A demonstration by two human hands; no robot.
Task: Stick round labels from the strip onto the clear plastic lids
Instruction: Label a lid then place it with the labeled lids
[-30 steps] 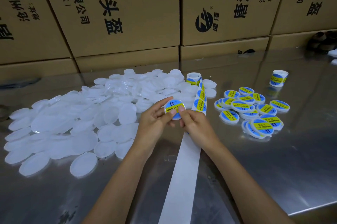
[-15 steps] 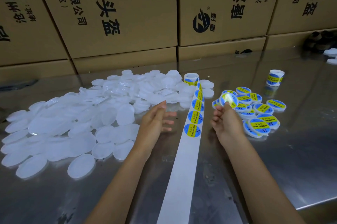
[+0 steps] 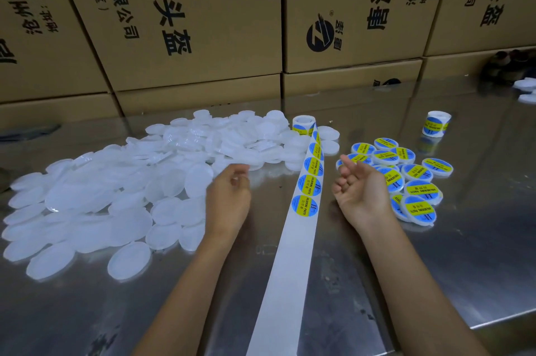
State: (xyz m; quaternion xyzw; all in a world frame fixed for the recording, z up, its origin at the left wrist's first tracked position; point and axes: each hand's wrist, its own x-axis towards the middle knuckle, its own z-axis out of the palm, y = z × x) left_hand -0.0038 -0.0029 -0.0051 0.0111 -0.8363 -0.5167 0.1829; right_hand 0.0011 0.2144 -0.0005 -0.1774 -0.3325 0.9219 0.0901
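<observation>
A white backing strip [image 3: 290, 263] runs from the near edge up the middle of the table to a small roll [image 3: 303, 124]; blue-and-yellow round labels [image 3: 305, 206] sit on its far part. A wide heap of clear plastic lids [image 3: 121, 196] covers the left side. Labelled lids [image 3: 414, 181] lie in a pile on the right. My left hand [image 3: 229, 199] hovers at the heap's right edge, fingers loosely curled, holding nothing. Right of the strip, my right hand [image 3: 359, 190] is palm-up beside the labelled pile, fingers relaxed and empty.
The table is shiny steel [image 3: 478, 268] with its near edge at the lower right. Cardboard boxes [image 3: 203, 36] form a wall along the back. A second label roll [image 3: 436, 123] stands at the far right. A few white pieces [image 3: 526, 90] lie at the far right edge.
A second ago both hands held a labelled lid over the strip. My right hand carried it to the right pile and let it go. My left hand moved left toward the clear lids.
</observation>
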